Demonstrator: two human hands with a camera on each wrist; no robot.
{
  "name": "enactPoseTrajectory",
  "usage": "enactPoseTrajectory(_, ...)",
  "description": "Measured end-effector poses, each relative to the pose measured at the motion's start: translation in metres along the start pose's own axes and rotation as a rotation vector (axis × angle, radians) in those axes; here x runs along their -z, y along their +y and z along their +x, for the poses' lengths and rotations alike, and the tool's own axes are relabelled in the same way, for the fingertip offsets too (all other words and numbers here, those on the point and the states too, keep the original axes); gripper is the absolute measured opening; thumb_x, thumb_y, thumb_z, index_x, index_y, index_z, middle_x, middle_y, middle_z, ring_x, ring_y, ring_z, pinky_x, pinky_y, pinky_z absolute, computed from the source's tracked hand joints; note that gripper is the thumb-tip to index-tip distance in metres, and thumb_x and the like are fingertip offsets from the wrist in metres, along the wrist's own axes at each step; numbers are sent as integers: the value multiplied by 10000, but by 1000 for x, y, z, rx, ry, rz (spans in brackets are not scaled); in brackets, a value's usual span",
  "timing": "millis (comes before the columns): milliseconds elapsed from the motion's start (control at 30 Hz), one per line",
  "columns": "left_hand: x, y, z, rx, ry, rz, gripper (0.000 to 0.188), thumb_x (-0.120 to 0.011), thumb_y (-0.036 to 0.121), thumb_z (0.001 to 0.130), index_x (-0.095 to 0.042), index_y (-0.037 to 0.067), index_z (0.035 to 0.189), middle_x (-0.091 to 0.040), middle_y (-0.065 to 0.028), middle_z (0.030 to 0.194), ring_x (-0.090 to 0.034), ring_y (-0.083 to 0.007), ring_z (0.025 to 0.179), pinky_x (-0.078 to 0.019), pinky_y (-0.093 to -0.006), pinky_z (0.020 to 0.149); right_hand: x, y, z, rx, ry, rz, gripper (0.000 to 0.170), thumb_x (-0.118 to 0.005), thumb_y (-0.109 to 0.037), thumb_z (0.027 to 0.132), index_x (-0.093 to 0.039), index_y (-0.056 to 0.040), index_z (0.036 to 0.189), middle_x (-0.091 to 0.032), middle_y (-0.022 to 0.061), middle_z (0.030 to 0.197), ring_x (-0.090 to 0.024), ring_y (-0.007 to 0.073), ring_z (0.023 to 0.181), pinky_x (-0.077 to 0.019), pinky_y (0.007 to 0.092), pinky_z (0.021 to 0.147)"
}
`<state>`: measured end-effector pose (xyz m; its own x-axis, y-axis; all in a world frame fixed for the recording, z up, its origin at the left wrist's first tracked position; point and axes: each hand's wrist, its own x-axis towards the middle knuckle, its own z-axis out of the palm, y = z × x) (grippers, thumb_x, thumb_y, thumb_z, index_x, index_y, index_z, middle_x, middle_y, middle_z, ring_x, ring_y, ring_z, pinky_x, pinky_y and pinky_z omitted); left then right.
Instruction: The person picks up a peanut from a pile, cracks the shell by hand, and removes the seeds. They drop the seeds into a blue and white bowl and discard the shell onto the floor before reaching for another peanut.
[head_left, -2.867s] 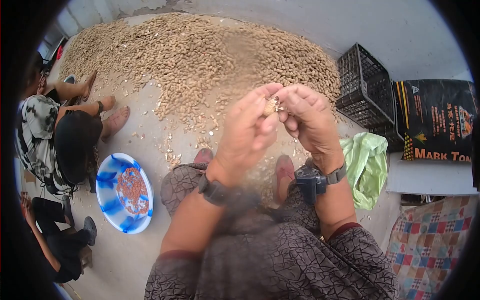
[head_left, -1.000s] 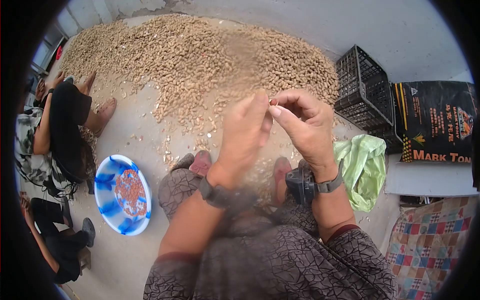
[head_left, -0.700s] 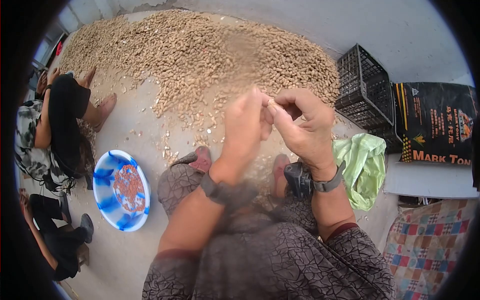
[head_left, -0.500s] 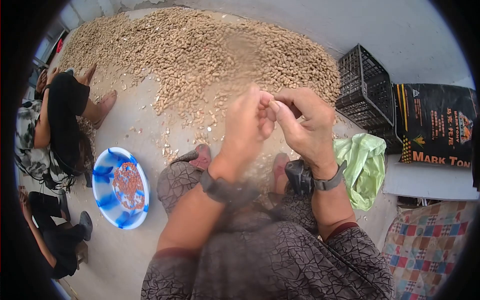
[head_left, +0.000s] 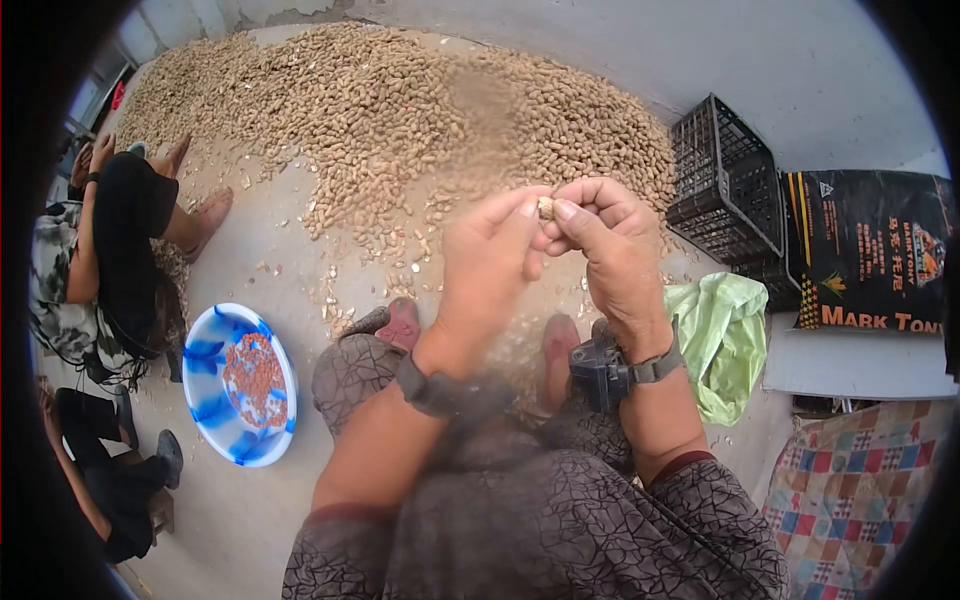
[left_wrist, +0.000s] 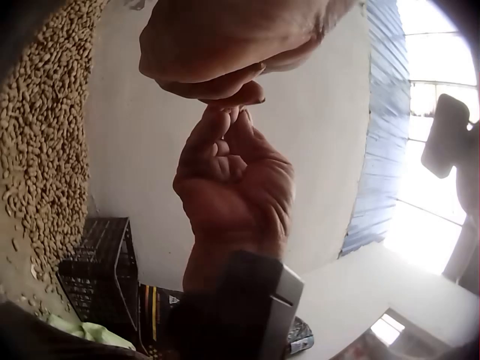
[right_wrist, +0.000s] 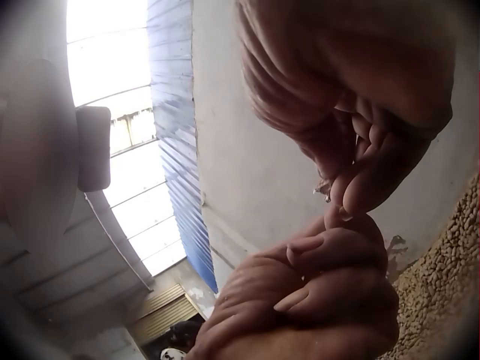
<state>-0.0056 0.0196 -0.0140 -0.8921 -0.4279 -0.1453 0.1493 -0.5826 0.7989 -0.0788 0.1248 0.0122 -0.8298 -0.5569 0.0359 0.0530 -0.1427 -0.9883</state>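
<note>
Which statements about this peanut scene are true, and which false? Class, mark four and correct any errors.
1. The left hand and right hand meet at a peanut shell. True.
2. The basin holds unshelled peanuts. False: the blue-and-white basin holds reddish shelled kernels.
3. A heap of unshelled peanuts lies on the floor. True.
4. The right hand grips a green plastic bag. False: its fingers are at the peanut shell, not the green plastic bag.

We've 1 held nut (head_left: pixel 546 207), 1 pile (head_left: pixel 380 110), 1 basin (head_left: pixel 245 450), 1 blk sack (head_left: pixel 870 250), 1 grn bag (head_left: pixel 718 345), 2 other ppl (head_left: pixel 130 225).
</note>
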Motion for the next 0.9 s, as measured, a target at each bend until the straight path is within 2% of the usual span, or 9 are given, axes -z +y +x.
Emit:
enactPoseTrajectory(67, 0, -1, 0, -27, -7, 62, 225, -515, 113, 913, -589, -11, 1085, -570, -3, 700, -459, -17, 498, -314, -133, 378, -2, 1, -1, -1, -24, -11, 113, -600, -56, 827, -596, 12, 917, -629, 55, 776, -592, 90, 684, -490, 216, 627)
enactPoseTrajectory(267, -2, 5, 0, -95, 36, -1, 177, -563, 146, 889, -619, -7, 959, -561, 4, 673, -454, -30, 521, -340, -172, 432, -6, -4, -4, 108, -34, -239, 68, -617, -44, 809, -621, -4, 863, -620, 22, 748, -574, 73, 675, -469, 196, 581)
enactPoseTrajectory(367, -3, 6, 1, -94, 70, 71, 160, -573, 157, 889, -610, 2, 905, -550, 5, 662, -446, -28, 520, -332, -169, 430, -9, -4, -4, 99, -7, -159, 78, -629, -36, 797, -621, 6, 862, -618, 20, 733, -575, 73, 670, -464, 190, 564)
enactPoseTrajectory(467, 3, 7, 0, -55, 34, 67, 204, -550, 204, 907, -604, 10, 876, -544, 2, 654, -441, -31, 516, -327, -170, 427, 0, -9, -2, 28, -108, -197, 119, -639, -29, 792, -615, 10, 902, -618, 25, 743, -573, 73, 648, -467, 192, 559)
enactPoseTrajectory(533, 7, 9, 3, 135, 13, -91, 248, -520, 252, 922, -601, 22, 875, -534, 2, 641, -443, -35, 512, -327, -176, 424, 4, -7, 0, 52, -95, -117, 133, -644, -23, 788, -612, 13, 912, -620, 31, 754, -576, 77, 642, -472, 196, 562)
enactPoseTrajectory(600, 6, 8, 0, 129, -29, -36, 259, -509, 264, 925, -597, 26, 878, -533, 3, 645, -446, -37, 514, -333, -176, 432, 5, -5, 0, 78, -84, -38, 147, -648, -18, 784, -609, 16, 921, -622, 37, 764, -579, 80, 637, -476, 200, 566)
enactPoseTrajectory(667, 3, 7, -3, 121, -70, 21, 269, -498, 276, 929, -594, 29, 881, -532, 4, 649, -449, -38, 516, -340, -176, 440, 5, -4, -1, 250, -19, -164, 154, -657, 5, 768, -606, 24, 912, -628, 51, 803, -592, 89, 658, -485, 208, 584)
enactPoseTrajectory(733, -4, 9, -5, 53, -133, 13, 254, -466, 246, 954, -582, 37, 866, -556, -9, 667, -441, -25, 454, -287, -139, 363, -1, -13, -5, 233, -33, -119, 163, -671, 2, 757, -613, 19, 908, -622, 40, 813, -579, 80, 687, -472, 202, 611)
enactPoseTrajectory(900, -4, 10, -5, 50, -205, -5, 198, -473, 207, 952, -568, 43, 893, -567, -7, 675, -465, -18, 469, -293, -124, 368, 1, -16, -9, 276, -32, -210, 197, -690, 8, 733, -625, 19, 918, -614, 23, 832, -561, 66, 732, -441, 187, 639)
